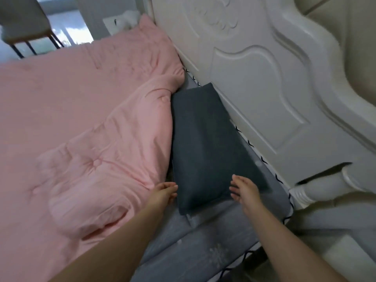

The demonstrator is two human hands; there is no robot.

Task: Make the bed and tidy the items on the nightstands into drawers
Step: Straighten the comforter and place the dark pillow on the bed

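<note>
A dark grey pillow (209,143) lies flat on the grey sheet (205,247), its long side along the white carved headboard (270,82). A pink quilt (81,119) covers the rest of the bed, and its rumpled edge meets the pillow's left side. My left hand (163,192) rests at the pillow's near left corner with its fingers loosely bent, next to the quilt's edge. My right hand (244,191) reaches over the pillow's near right corner, fingers spread and relaxed. Neither hand holds anything.
Part of a nightstand top (333,239) shows at the lower right beside the bed. A chair (26,21) with dark legs stands beyond the far side of the bed, near a bright window. White items (124,21) lie past the quilt's far corner.
</note>
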